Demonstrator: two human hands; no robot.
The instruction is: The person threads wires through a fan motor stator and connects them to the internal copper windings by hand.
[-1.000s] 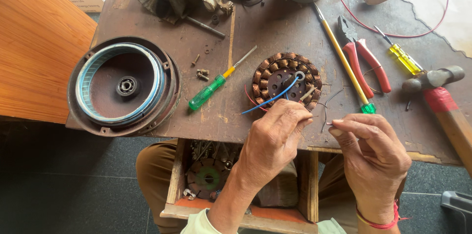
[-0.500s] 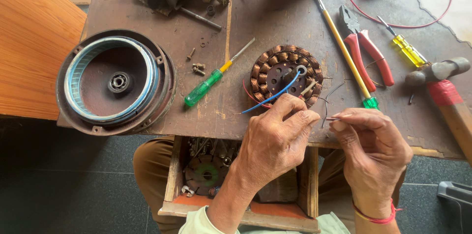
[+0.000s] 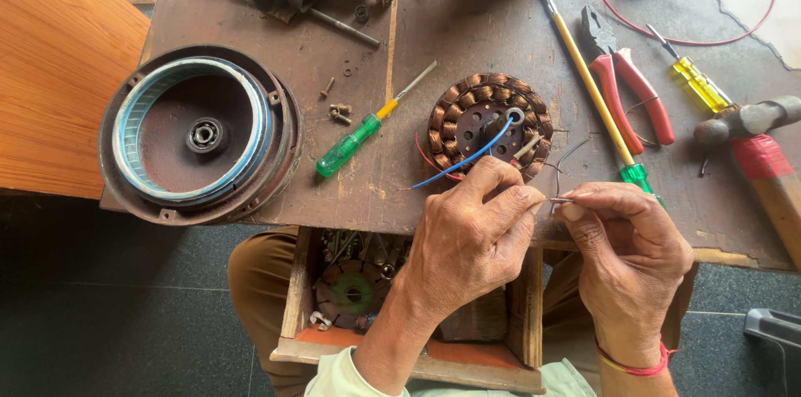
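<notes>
A round copper-wound motor stator [image 3: 476, 109] lies on the brown workbench [image 3: 467, 22], with blue, red and thin dark wires trailing from it toward me. My left hand [image 3: 471, 234] and my right hand [image 3: 626, 251] meet at the bench's front edge, just below the stator. Both pinch the bare end of a thin wire [image 3: 561, 199] between thumb and fingers, fingertips almost touching. The blue wire [image 3: 467, 159] runs from the stator's centre under my left fingers.
A round fan motor housing [image 3: 200, 134] sits at the left. A green-handled screwdriver [image 3: 355, 138], long yellow screwdriver [image 3: 588, 84], red pliers [image 3: 630, 92], small yellow screwdriver [image 3: 697, 80] and hammer [image 3: 759, 155] lie around. Loose screws [image 3: 338, 112] and an open drawer [image 3: 350, 297] with parts lie nearby.
The view has shifted slightly. My hands have drawn closer together over the wire end, fingertips now nearly touching; the tools and stator stay in place.
</notes>
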